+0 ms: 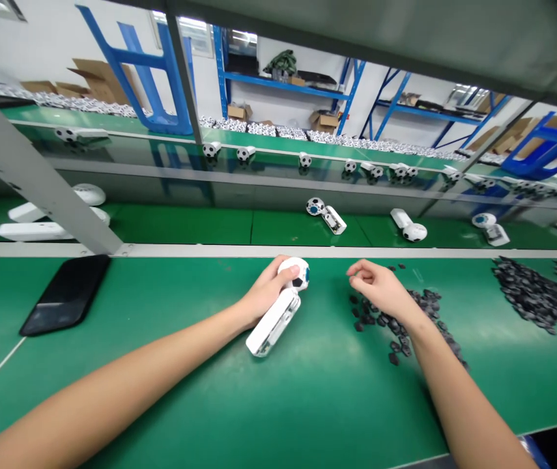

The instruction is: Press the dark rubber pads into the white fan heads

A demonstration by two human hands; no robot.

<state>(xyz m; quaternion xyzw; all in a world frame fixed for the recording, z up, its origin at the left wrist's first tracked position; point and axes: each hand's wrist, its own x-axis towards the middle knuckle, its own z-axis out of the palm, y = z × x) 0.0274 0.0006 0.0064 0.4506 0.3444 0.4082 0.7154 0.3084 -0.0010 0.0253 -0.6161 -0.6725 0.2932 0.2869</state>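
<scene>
My left hand (271, 286) is closed round the ball end of a white device with a football-patterned head (272, 320). The thumb lies on the ball, beside a blue patch. The device's long white body slants down toward me, an opening along its side showing parts inside. To the right, my right hand (373, 281) hovers at the left edge of a scattered pile of small black pieces (429, 303). Its fingers are curled, thumb and fingertips close together. Whether a small piece sits between them I cannot make out.
A black phone-like slab (66, 296) lies on the green bench at left. A larger heap of black pieces (532, 293) is at right. Beyond a pale rail, white ball-headed devices (326, 216) lie on a green belt. A slanted metal post (58, 182) stands at left.
</scene>
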